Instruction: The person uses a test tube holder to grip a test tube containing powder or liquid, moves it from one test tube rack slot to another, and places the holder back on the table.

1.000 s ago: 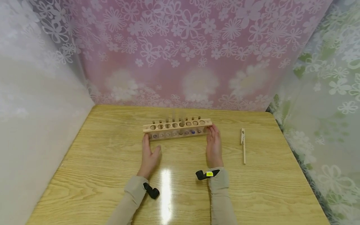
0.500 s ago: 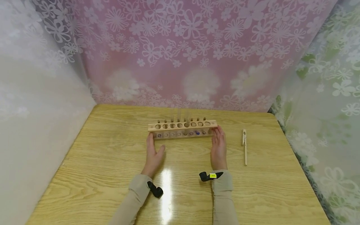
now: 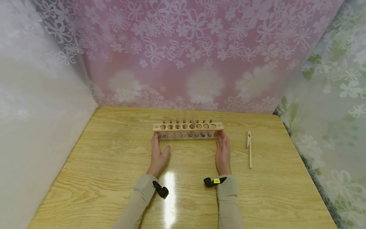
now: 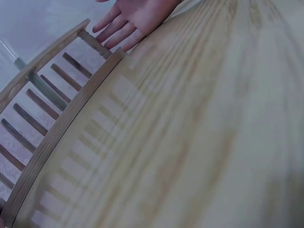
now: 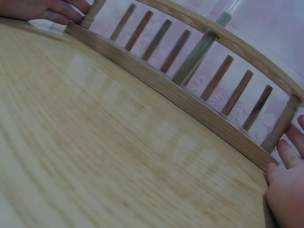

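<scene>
A wooden test tube rack [image 3: 187,127] stands upright on the table, with a row of holes along its top board and short pegs behind. One glass test tube [image 5: 195,59] stands in a middle hole, its clear upper end rising above the rack. My left hand [image 3: 158,158] touches the rack's left end with extended fingers, thumb held apart. At the opposite end, my right hand [image 3: 223,154] rests its straight fingers against the rack's end post; the left wrist view also shows this right hand [image 4: 140,16]. Neither hand curls round the rack.
A wooden test tube clamp [image 3: 249,149] lies on the wood-grain table [image 3: 114,178], right of my right hand. Flowered curtains [image 3: 171,63] surround the table at the back and sides. A bright reflection lies between my forearms.
The rack has shifted slightly right, and its slant has levelled out so it lies nearly parallel to the table's back edge. Both hands have moved along with it. The clamp stays put.
</scene>
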Action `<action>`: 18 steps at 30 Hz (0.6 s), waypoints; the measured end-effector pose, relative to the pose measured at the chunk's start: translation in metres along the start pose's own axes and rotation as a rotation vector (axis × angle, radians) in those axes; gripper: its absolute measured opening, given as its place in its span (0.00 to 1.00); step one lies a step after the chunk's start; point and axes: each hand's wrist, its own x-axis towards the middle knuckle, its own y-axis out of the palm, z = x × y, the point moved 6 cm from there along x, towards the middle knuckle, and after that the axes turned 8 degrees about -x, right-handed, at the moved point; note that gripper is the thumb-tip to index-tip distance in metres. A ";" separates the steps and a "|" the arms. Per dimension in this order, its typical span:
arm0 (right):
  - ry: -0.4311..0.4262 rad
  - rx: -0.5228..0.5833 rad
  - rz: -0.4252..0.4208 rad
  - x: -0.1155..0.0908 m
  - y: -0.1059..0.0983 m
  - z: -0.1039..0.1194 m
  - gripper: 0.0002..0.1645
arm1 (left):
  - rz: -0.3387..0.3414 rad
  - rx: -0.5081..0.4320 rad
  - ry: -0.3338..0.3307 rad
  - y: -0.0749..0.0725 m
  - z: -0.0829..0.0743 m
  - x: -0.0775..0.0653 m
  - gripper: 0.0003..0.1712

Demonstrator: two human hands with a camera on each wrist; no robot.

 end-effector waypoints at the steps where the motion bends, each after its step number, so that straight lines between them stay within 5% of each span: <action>1: -0.002 -0.005 -0.004 -0.001 0.000 0.000 0.34 | -0.002 0.000 0.000 0.001 0.000 0.001 0.48; 18: -0.038 -0.046 0.107 -0.010 -0.010 0.008 0.39 | -0.062 -0.037 0.015 0.018 0.000 0.009 0.48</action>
